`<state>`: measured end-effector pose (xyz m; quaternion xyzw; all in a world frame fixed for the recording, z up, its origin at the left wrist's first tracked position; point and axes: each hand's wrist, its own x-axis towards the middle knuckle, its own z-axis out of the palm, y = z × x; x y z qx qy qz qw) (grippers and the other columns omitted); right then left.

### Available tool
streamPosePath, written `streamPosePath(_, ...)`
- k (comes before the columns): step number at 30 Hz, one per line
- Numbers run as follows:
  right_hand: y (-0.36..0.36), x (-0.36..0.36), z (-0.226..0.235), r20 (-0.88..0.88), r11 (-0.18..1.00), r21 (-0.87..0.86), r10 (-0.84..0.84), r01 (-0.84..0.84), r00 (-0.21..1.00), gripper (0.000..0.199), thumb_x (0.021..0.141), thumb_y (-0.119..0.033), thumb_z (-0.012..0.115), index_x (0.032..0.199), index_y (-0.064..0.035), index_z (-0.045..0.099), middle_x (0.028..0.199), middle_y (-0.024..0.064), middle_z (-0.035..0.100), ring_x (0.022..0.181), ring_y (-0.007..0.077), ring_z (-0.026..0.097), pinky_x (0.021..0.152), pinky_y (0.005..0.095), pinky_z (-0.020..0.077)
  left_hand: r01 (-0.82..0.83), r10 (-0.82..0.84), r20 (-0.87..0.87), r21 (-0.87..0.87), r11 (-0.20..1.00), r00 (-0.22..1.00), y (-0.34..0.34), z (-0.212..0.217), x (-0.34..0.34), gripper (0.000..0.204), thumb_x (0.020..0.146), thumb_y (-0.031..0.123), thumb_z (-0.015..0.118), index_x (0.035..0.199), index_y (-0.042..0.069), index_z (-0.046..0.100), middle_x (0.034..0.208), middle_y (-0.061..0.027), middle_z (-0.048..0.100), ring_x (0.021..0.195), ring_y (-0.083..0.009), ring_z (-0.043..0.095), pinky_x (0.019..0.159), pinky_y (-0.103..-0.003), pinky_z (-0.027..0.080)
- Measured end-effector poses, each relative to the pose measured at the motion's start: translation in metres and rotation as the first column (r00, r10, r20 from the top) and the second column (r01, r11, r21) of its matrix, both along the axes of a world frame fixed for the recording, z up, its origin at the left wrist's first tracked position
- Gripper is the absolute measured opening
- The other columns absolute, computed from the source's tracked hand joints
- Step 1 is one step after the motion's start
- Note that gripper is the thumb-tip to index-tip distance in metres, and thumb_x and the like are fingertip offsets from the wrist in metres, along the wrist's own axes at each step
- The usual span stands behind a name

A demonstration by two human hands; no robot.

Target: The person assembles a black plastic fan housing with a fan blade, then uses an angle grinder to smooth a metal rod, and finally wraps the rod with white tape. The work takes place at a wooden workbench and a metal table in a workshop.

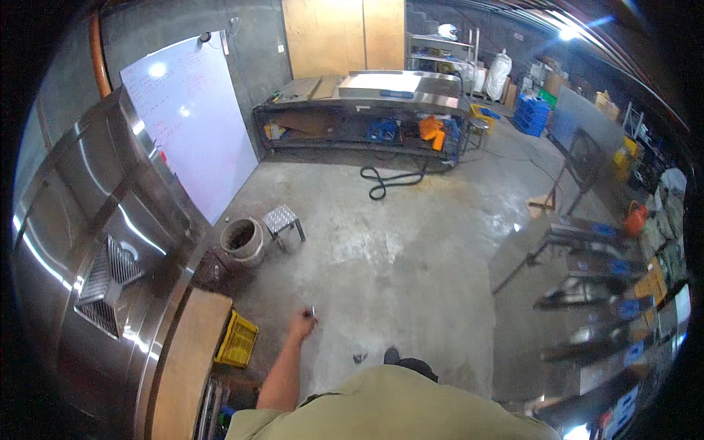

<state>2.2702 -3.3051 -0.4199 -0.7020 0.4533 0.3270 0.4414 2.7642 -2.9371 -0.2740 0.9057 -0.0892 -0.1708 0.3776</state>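
Person seen from above, at the lower edge of the view. A short-sleeved shirt (pixel 381 411) in pale olive-khaki is worn; the cloth is plain, with no print or marking to be made out. The sleeve on the left side ends near the elbow, and the left forearm is left bare below it. The left hand (pixel 303 323) is ungloved. A dark, rounded shoe tip (pixel 392 356) is seen just beyond the shirt front. The right arm and hand are not shown.
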Motion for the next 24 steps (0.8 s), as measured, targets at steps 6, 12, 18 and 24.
streamPosePath(6,-0.176,0.314,0.024,0.107,0.983,-0.161,0.108,-0.090,0.988,0.032,0.090,-0.025,0.063,0.115,-0.0064,0.067,0.086,0.0092,0.070,0.067,0.0223,0.067,0.058,0.0372,0.0546,0.066,0.168,-0.480,0.434,0.898,0.861,0.050,-0.124,-0.010,0.035,0.082,0.033,0.066,0.101,0.004,0.073,0.102,-0.0234,0.070,0.098,-0.0367,0.068,0.086,-0.046,0.052)
streamPosePath(12,-0.289,0.626,0.083,0.419,0.962,-0.270,0.082,0.038,0.904,0.039,0.089,-0.025,0.063,0.120,-0.0020,0.063,0.090,0.0114,0.070,0.070,0.0220,0.067,0.064,0.0364,0.0548,-0.091,0.438,-0.618,0.510,0.855,0.652,0.032,-0.142,0.106,0.040,0.082,0.037,0.067,0.105,0.005,0.072,0.106,-0.0210,0.069,0.101,-0.0367,0.066,0.089,-0.046,0.051)
streamPosePath(18,-0.253,0.866,0.084,0.365,0.968,-0.219,0.196,-0.120,0.910,0.041,0.089,-0.026,0.064,0.122,-0.0013,0.064,0.095,0.0133,0.071,0.072,0.0210,0.068,0.067,0.0347,0.0548,-0.170,0.369,-0.443,0.426,0.889,0.817,-0.034,-0.140,0.390,0.045,0.081,0.041,0.069,0.109,0.006,0.071,0.111,-0.0185,0.069,0.105,-0.0368,0.064,0.091,-0.045,0.050)
streamPosePath(24,-0.213,1.093,0.154,0.571,0.940,-0.223,0.339,-0.257,0.748,0.043,0.088,-0.035,0.066,0.119,-0.0067,0.067,0.106,0.0191,0.071,0.097,0.0326,0.068,0.086,0.0412,0.0531,-0.170,0.173,0.066,-0.047,0.984,0.983,-0.184,0.014,0.797,0.041,0.084,0.036,0.072,0.108,0.002,0.069,0.092,-0.0142,0.072,0.085,-0.0279,0.069,0.081,-0.039,0.054)
